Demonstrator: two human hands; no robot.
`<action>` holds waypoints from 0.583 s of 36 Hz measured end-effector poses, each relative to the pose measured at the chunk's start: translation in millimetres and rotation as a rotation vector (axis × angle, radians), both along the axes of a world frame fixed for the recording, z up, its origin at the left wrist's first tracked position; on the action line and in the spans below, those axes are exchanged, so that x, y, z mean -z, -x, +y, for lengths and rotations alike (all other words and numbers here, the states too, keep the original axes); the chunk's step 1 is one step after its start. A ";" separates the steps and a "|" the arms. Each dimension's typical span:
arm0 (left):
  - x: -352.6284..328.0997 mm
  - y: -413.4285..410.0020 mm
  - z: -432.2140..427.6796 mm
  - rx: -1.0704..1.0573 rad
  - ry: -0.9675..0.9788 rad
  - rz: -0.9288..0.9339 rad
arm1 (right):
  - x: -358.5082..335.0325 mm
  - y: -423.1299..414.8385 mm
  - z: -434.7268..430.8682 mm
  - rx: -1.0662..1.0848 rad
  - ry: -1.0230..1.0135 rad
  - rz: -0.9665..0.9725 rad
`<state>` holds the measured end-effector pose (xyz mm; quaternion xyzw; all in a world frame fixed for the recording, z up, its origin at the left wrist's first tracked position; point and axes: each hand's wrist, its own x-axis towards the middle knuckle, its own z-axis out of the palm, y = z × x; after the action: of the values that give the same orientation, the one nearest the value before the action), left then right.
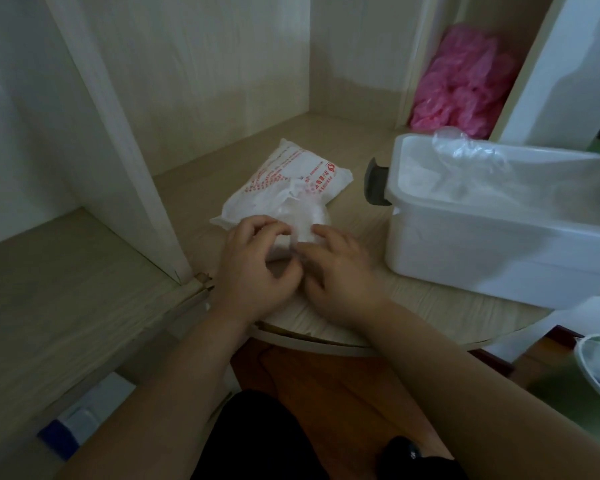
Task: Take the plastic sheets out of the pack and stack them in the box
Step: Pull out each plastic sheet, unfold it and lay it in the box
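Box point(482, 244) stands open at the right of the table point(416, 306), the pack point(291, 174) lying beside it. Left hand point(253, 268) and right hand point(340, 271) — fingers curled — pinch a sheet point(305, 221) at the pack's mouth. Pulling-out step, seemingly; next comes a clean lift into the box.
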<state>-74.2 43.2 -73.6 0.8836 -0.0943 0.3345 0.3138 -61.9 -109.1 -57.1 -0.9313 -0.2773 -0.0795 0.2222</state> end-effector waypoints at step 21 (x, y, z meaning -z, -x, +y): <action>-26.4 7.6 0.2 -0.199 0.546 -0.044 | -9.1 -12.0 11.3 0.092 0.153 0.226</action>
<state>-81.8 43.4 -47.2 0.7640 0.0797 0.3958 0.5034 -49.9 -97.8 -48.0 -0.9602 -0.2130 0.0370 0.1766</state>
